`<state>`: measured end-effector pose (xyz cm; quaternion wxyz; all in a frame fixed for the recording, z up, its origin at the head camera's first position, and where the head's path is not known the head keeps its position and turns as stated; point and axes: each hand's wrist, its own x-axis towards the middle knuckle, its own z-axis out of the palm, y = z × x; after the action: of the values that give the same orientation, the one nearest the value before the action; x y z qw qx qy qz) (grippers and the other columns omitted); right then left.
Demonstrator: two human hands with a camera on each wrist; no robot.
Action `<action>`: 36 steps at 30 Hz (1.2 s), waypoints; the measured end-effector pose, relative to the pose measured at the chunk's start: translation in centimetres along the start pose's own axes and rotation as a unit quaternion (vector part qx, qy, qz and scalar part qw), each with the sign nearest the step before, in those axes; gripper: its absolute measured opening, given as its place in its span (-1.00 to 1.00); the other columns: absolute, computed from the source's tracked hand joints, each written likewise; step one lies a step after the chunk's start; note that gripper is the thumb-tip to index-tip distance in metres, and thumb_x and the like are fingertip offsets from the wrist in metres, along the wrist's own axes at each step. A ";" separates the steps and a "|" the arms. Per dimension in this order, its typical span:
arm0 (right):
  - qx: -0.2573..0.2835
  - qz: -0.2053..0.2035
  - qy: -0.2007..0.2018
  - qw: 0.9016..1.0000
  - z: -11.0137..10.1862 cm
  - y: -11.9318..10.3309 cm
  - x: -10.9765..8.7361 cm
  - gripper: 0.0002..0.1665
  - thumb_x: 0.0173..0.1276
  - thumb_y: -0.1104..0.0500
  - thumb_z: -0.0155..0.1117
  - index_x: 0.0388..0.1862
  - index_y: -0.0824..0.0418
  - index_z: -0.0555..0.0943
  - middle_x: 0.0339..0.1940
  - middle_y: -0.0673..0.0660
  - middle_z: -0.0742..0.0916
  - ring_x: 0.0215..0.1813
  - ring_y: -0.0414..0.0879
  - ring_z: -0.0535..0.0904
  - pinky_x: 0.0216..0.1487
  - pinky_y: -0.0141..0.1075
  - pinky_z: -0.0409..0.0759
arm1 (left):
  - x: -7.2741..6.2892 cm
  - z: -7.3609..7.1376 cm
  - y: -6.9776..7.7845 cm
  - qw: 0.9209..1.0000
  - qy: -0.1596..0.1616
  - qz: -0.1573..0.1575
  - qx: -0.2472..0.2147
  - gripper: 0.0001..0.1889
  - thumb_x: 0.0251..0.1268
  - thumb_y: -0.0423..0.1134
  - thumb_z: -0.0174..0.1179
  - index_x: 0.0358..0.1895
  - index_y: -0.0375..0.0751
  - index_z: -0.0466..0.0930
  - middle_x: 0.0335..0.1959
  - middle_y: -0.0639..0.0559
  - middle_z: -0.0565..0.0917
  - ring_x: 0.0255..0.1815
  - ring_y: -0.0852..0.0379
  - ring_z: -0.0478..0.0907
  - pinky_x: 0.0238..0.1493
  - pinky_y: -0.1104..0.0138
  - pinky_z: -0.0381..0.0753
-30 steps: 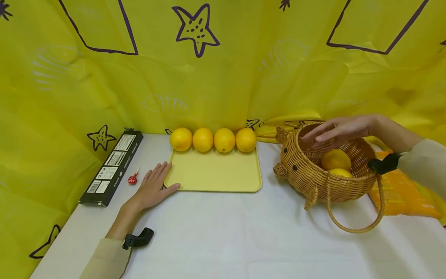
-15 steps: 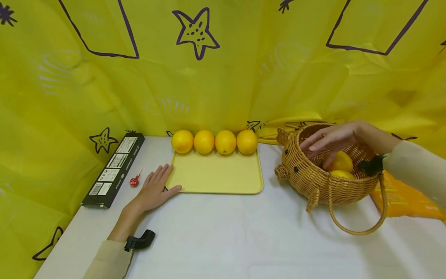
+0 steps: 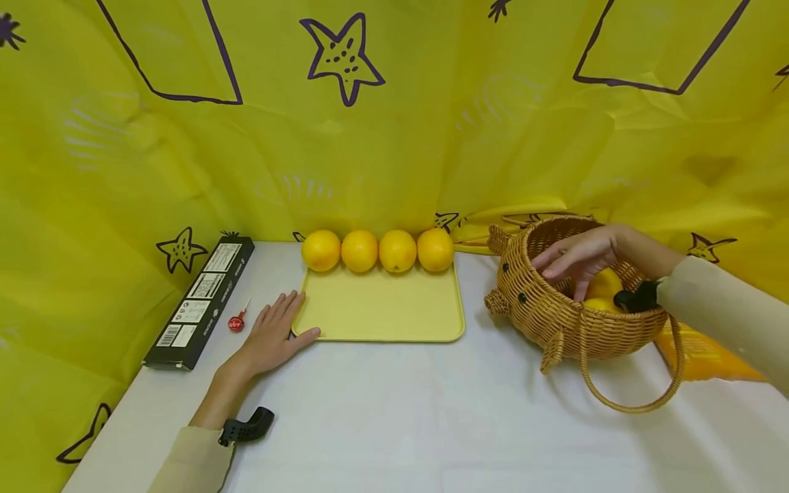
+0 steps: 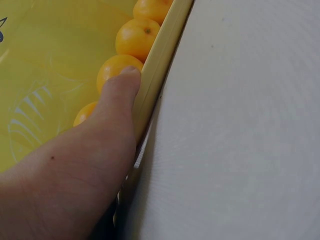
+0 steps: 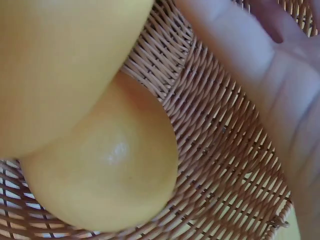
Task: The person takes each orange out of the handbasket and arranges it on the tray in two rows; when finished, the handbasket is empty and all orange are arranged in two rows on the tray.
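My left hand (image 3: pixel 268 342) lies flat with straight fingers at the left front corner of a pale yellow tray (image 3: pixel 382 311). A row of several oranges (image 3: pixel 397 250) stands along the tray's back edge. At the right, my right hand (image 3: pixel 582 255) reaches down into a pig-faced wicker basket (image 3: pixel 564 322), its fingers partly hidden by the rim. Inside are two yellow-orange fruits, one (image 5: pixel 55 65) overlapping the other (image 5: pixel 110 165) in the right wrist view. That view shows the hand (image 5: pixel 280 75) loosely spread beside them, apart from both.
A long black box (image 3: pixel 198 301) with white labels lies at the left, a red-wrapped lollipop (image 3: pixel 237 322) beside it. An orange packet (image 3: pixel 709 352) lies partly behind the basket. The basket's handle (image 3: pixel 635 409) loops forward onto the white table (image 3: pixel 419 411). A yellow cloth (image 3: pixel 382 150) hangs behind.
My right hand has moved down and deeper into the basket, its wrist dropping towards the rim. The left hand, tray and row of oranges have stayed in place.
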<state>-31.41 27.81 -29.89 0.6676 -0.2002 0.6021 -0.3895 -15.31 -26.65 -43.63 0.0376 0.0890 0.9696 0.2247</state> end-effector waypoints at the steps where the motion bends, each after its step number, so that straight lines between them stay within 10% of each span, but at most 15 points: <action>1: -0.001 0.002 0.007 1.000 -0.1 0.1 0.0 -0.49 0.59 0.17 -0.17 0.47 -0.03 0.30 0.42 0.02 0.48 0.38 -0.06 0.42 0.16 0.05 0.59 | 0.0 0.0 0.0 1.000 0.001 0.001 -0.002 -0.07 0.33 0.28 0.01 0.57 -0.18 -0.12 0.59 -0.28 -0.07 0.60 -0.29 -0.20 0.52 -0.21 -0.28; 36: -0.026 0.008 0.021 0.999 -0.3 1.3 1.4 -0.53 0.57 0.20 -0.13 0.37 -0.07 0.41 0.32 -0.01 0.55 0.29 -0.05 0.52 0.19 -0.06 0.60 | -0.2 -0.2 0.1 1.000 0.005 0.005 -0.007 -0.06 0.33 0.28 0.03 0.56 -0.21 -0.10 0.58 -0.31 -0.05 0.59 -0.32 -0.18 0.50 -0.24 -0.26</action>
<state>-31.32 27.63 -31.80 0.6524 -0.2046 0.6275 -0.3725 -15.12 -26.70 -43.38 0.0319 0.0928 0.9678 0.2320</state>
